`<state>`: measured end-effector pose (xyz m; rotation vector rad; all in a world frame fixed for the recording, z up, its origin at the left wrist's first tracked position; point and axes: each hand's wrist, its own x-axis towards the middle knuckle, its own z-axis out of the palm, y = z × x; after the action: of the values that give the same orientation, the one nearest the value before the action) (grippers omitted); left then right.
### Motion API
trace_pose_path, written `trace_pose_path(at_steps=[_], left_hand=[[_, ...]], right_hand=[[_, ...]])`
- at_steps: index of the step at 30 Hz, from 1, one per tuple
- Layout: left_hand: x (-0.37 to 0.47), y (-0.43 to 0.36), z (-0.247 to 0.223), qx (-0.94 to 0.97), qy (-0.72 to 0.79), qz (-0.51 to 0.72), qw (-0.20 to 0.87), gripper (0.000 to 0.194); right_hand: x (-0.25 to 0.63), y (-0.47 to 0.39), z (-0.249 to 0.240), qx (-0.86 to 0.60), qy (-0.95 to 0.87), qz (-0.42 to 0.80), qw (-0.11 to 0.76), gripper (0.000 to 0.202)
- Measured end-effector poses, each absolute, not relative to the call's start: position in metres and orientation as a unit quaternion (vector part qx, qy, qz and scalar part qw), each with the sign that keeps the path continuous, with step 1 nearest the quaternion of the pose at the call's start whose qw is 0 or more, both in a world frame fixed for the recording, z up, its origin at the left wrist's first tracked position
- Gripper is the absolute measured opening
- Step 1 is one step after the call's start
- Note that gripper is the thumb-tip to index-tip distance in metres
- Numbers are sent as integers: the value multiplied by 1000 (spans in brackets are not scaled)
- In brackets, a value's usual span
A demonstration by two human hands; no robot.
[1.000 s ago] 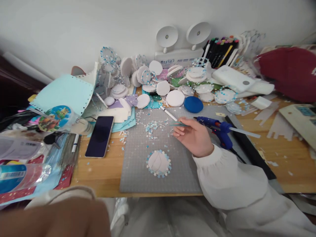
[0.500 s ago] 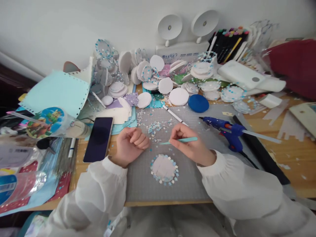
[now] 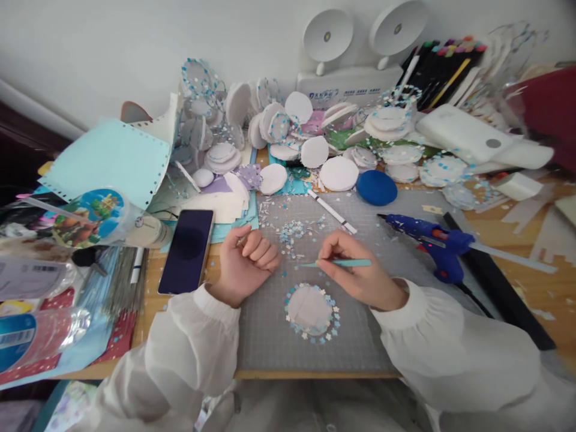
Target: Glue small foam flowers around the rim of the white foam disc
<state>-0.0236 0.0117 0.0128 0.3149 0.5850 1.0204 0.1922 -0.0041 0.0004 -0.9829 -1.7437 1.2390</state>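
right hand (image 3: 353,277) pinches tweezers (image 3: 353,263), left hand (image 3: 249,262) curls loosely
phone (image 3: 186,252) at left, glue gun (image 3: 425,233) at right, pen (image 3: 333,212) just beyond

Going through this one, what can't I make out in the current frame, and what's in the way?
All in the head view:
- Tip of the teal tool in the right hand: too fine to tell whether it grips anything.
- Palm of the left hand: mostly hidden by its own curled fingers.
- Print on the lamp: too small and blurred to read.
- Maroon item: cut off by the right edge.
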Motion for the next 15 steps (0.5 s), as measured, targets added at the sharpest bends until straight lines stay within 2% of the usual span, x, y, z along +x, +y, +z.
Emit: trace_pose_path(at_steps=[5, 15], left_hand=[[-22, 12, 14, 133, 262, 476, 829, 53], [-21, 11, 14, 153, 271, 481, 820, 53]], right_hand=[[194, -3, 4, -381, -661, 493, 418, 13], [194, -3, 3, -290, -842, 332, 311, 9]])
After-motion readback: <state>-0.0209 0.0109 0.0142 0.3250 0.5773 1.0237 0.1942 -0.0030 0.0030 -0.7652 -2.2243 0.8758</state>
